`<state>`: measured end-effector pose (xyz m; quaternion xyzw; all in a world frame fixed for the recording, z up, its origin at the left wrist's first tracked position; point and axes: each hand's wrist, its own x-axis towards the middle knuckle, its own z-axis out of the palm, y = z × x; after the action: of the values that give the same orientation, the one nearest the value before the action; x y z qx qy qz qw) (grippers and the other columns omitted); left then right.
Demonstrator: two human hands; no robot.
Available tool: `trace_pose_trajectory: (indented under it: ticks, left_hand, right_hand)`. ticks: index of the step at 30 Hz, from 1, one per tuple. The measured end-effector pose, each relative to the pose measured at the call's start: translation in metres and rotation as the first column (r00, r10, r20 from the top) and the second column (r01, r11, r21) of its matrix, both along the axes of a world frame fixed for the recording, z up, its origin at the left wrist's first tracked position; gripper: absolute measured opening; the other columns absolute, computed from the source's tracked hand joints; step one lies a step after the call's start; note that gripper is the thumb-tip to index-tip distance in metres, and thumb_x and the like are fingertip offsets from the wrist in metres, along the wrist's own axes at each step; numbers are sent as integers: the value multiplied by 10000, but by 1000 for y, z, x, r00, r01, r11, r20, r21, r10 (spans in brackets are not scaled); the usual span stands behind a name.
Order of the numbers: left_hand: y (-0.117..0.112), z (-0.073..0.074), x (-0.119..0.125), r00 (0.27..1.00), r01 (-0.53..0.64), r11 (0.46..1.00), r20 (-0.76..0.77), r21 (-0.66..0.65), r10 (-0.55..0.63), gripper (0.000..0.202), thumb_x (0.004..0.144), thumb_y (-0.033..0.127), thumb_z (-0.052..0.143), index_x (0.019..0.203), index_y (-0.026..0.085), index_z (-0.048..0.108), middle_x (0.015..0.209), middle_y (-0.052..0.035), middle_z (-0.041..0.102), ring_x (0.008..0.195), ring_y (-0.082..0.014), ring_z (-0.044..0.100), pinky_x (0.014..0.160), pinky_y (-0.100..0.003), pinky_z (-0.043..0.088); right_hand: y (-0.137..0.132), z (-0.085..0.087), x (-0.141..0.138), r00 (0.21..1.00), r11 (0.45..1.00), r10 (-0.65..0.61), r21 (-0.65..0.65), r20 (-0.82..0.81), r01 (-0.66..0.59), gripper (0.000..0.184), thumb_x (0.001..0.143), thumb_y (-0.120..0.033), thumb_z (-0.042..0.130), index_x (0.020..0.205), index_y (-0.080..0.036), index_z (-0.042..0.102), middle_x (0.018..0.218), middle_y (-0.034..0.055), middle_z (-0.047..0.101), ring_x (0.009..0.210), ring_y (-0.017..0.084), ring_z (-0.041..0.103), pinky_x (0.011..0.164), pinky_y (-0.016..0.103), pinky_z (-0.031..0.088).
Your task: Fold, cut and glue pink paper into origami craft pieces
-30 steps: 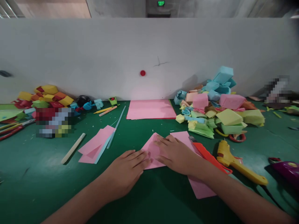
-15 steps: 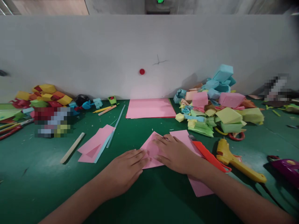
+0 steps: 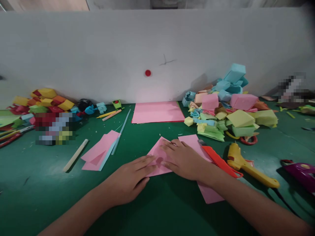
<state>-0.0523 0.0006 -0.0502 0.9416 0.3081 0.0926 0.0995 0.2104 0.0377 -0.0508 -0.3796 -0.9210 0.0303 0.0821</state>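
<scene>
Left hand (image 3: 128, 180) crept nearer right hand (image 3: 185, 159), both pressing pink paper's (image 3: 157, 151) edge.

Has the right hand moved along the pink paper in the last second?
No. The right hand still presses the pink paper at the same spot beside the orange cutter; the whole view just slid up slightly.

A green bench (image 3: 49, 183) sits crowded with craft litter below a white wall (image 3: 98, 49) marked by a red dot (image 3: 148, 72). A stack of pink sheets (image 3: 157, 112) lies against the wall, between a heap of yellow, red and orange folded paper (image 3: 46, 100) at left and a larger pastel heap (image 3: 228, 111) at right. An orange utility knife (image 3: 218, 157) and a yellow glue gun (image 3: 248, 165) lie side by side near the pastel heap. A pale stick (image 3: 75, 155) and pink offcuts (image 3: 100, 150) lie at left.
</scene>
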Motion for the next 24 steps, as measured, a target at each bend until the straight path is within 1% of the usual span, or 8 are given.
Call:
trace_pose_trajectory:
  ticks: [5,8,11,13,16,18,20,24]
  left_hand:
    - [-1,0,0,999,2,1000,38,-5,-2,506,976,156,493,1473,250,498,1547,-52,486,1443,-235,436,1199,-453,381]
    - [-1,0,1,999,12,999,38,31,-13,505,977,146,476,1475,230,494,1521,-67,519,1429,-235,457,1187,-456,402]
    - [-1,1,3,998,53,995,26,86,-55,445,988,141,446,1413,204,560,1486,-82,556,1403,-242,491,1172,-464,426]
    - [-1,3,4,996,79,991,26,112,-83,412,990,142,441,1365,190,604,1460,-92,581,1372,-250,526,1154,-468,449]
    - [0,9,1,995,82,992,53,91,-87,352,990,170,477,1290,194,660,1398,-87,636,1307,-240,585,1112,-438,497]
    - [4,13,-5,994,55,997,92,58,-60,315,992,177,486,1228,202,694,1337,-78,678,1261,-217,616,1089,-400,513]
    - [10,15,-15,991,0,999,136,40,-5,326,999,167,461,1213,206,704,1292,-71,701,1232,-200,628,1075,-375,517]
    - [24,15,-35,968,-175,984,179,-12,174,309,1024,240,481,1224,257,716,1283,-47,699,1196,-203,637,1017,-374,544]
  right_hand:
    - [0,1,0,1000,1000,-8,-13,10,8,528,1029,-476,399,1413,-130,508,1504,185,503,1210,352,501,1037,560,416]
    - [-2,2,-1,999,1000,-23,-7,26,23,531,1033,-479,386,1413,-128,505,1512,179,499,1218,351,494,1035,554,410]
    - [-4,2,-2,998,999,-38,-5,47,38,521,1035,-478,378,1401,-132,512,1528,178,484,1227,351,488,1030,546,405]
    - [-6,2,-3,997,999,-46,-3,70,46,526,1027,-472,403,1411,-127,503,1544,189,462,1243,362,479,1023,554,401]
    - [-7,0,-4,993,999,-54,9,102,53,562,1013,-460,436,1447,-105,468,1577,203,411,1270,392,455,1003,572,404]
    - [-8,-1,-4,992,998,-58,11,111,57,566,1012,-453,434,1464,-112,455,1593,196,389,1276,401,450,989,577,409]
    - [-8,-2,-4,991,998,-62,8,116,62,557,1016,-441,422,1471,-121,450,1600,187,381,1278,401,449,989,577,406]
    - [-8,-4,-3,991,998,-63,1,120,64,574,1017,-411,411,1505,-111,408,1615,174,361,1282,402,442,1008,586,387]
